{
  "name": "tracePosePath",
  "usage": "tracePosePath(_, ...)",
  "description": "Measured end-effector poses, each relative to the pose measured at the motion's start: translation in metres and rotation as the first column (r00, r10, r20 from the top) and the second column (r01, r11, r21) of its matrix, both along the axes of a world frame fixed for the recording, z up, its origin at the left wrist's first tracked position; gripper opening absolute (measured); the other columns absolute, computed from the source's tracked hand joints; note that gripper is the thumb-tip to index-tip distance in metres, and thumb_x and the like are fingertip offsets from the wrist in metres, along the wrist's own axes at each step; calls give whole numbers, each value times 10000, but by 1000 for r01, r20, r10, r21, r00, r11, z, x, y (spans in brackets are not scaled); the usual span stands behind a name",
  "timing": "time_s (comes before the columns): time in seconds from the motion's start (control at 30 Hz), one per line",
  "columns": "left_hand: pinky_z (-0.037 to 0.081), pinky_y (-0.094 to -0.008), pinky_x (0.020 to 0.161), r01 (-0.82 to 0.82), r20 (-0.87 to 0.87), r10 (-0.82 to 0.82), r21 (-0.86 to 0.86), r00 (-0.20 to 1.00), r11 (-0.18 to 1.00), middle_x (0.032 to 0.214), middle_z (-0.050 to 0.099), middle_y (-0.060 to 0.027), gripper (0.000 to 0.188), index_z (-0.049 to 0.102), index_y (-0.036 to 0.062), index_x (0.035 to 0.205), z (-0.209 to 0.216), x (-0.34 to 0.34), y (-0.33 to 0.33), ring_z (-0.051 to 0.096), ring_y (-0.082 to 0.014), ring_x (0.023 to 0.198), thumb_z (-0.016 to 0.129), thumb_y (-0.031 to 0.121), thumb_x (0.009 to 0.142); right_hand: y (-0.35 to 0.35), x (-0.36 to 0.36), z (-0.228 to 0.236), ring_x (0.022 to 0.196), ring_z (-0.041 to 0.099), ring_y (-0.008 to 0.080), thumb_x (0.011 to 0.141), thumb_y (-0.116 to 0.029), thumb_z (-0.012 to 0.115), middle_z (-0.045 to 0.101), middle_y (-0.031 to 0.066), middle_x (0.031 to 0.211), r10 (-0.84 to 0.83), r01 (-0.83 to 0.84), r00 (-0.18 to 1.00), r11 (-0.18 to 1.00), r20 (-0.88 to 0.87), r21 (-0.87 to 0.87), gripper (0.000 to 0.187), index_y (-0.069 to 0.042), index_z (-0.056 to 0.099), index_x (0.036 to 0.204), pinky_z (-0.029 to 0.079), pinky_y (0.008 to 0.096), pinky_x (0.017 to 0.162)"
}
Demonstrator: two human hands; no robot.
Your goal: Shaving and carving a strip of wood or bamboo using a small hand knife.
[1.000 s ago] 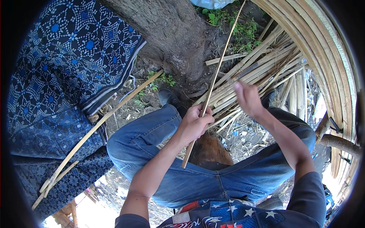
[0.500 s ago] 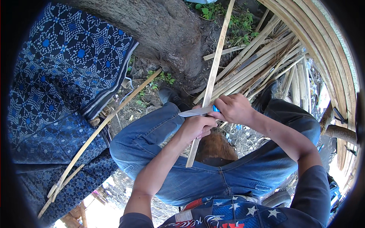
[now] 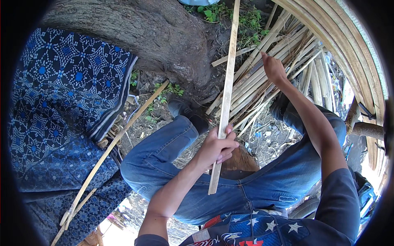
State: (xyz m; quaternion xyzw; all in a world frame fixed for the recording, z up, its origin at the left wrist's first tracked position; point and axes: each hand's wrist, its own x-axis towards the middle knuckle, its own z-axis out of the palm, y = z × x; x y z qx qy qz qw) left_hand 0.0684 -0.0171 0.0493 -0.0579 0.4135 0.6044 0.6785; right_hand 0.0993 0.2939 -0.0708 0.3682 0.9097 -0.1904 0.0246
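Observation:
My left hand (image 3: 218, 145) is closed around a long, pale bamboo strip (image 3: 228, 82), gripping it near its lower end. The strip stands almost lengthwise in front of me, its near end over my lap and its far end running out past the top of the view. Farther off to the right, my right hand (image 3: 274, 69) is raised above a pile of split bamboo strips (image 3: 254, 88), its fingers closed. What it holds cannot be made out; no knife blade shows clearly. A brown wooden block (image 3: 240, 160) is between my legs, partly behind my left hand.
A thick tree trunk (image 3: 164, 37) rises ahead on the left. Blue patterned cloth (image 3: 65, 94) hangs at the left, with a long thin pole (image 3: 111, 147) beside it. Bent strips (image 3: 344, 45) curve along the right, near a round wooden bar (image 3: 369, 134). Green weeds (image 3: 250, 26) grow ahead.
My right hand has swung forward and right, away from the strip; the knife it held there no longer shows clearly. My left hand, still holding the strip, has shifted slightly right and nearer.

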Motion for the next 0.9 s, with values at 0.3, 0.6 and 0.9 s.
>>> tracePosePath(0.3, 312, -220, 328, -62, -114, 56, -53, 992, 997, 712, 460, -16, 296, 449, 7, 1134, -4, -14, 1, 404, -74, 401, 450, 248, 961, -112, 15, 52, 368, 437, 188, 1005, -405, 349, 410, 56, 483, 423, -501, 687, 865, -591, 37, 500, -33, 524, 720, 407, 365, 373)
tracePosePath(0.6, 358, -212, 360, 6, -653, -162, -234, 740, 972, 663, 502, -20, 223, 502, 18, 1051, -22, 0, -3, 468, -73, 444, 437, 212, 962, -39, -8, 43, 431, 551, 288, 994, -401, 376, 518, 102, 542, 26, -7, 987, 993, 160, -118, 473, -30, 556, 762, 487, 376, 446)
tracePosePath(0.9, 445, -225, 371, -59, -191, 42, -83, 981, 995, 774, 604, -97, 522, 478, -2, 1210, 1, -20, -7, 581, -119, 483, 325, 447, 992, -95, 21, 70, 418, 517, 279, 999, -378, 348, 465, 93, 490, 304, -426, 843, 881, -444, -205, 455, -15, 502, 772, 429, 419, 404)
